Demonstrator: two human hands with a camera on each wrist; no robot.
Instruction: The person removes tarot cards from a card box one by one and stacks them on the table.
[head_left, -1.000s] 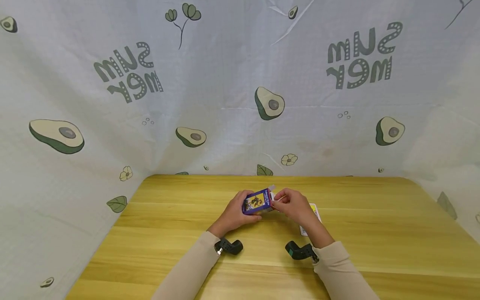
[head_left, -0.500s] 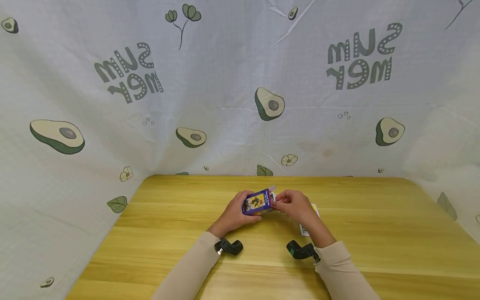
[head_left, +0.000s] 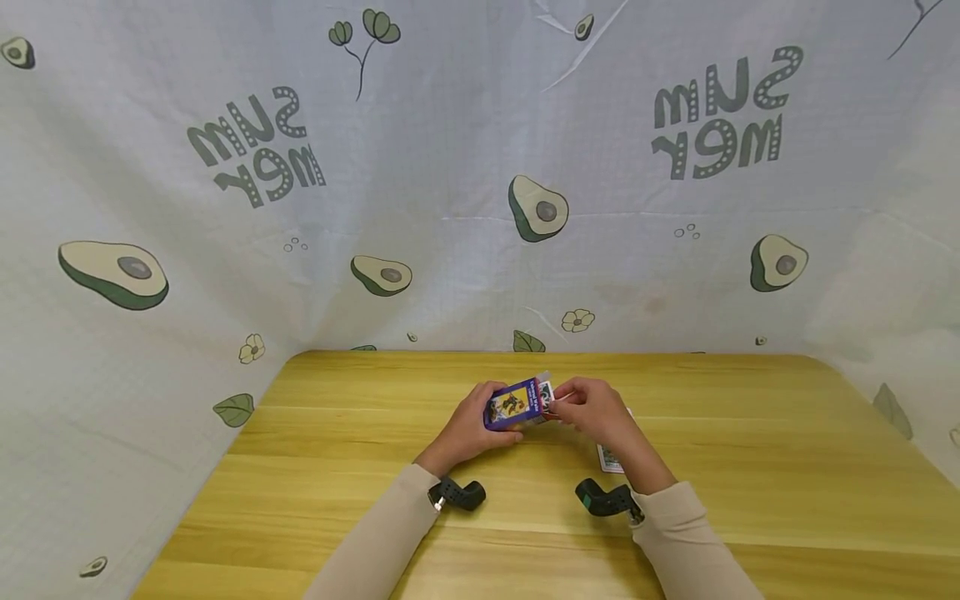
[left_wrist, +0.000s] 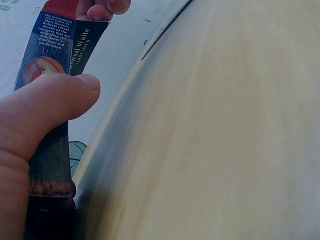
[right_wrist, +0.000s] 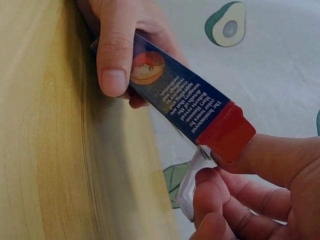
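My left hand (head_left: pixel 467 427) grips a purple-blue tarot deck box (head_left: pixel 512 406), tilted above the table with its mouth to the right. Its thumb lies along the narrow printed side in the left wrist view. At the box's mouth, my right hand (head_left: pixel 596 410) pinches a tarot card (head_left: pixel 546 392) that sticks partly out; whether it holds one card or several, I cannot tell. A red side flap (right_wrist: pixel 230 132) stands out in the right wrist view, beside a pale bent flap (right_wrist: pixel 192 185) at my right fingers. The right thumb's tip is hidden behind the red flap.
Under my right forearm, a white-bordered card (head_left: pixel 611 460) lies on the wooden table (head_left: pixel 360 467), partly covered. Behind the table hangs a pale cloth (head_left: pixel 465 167) printed with avocados. Each wrist wears a black strap with a camera mount (head_left: pixel 461 494).
More of the tarot card shows at the box's mouth. My right hand has shifted slightly to the right, hiding more of the card on the table. The left hand holds the box in place.
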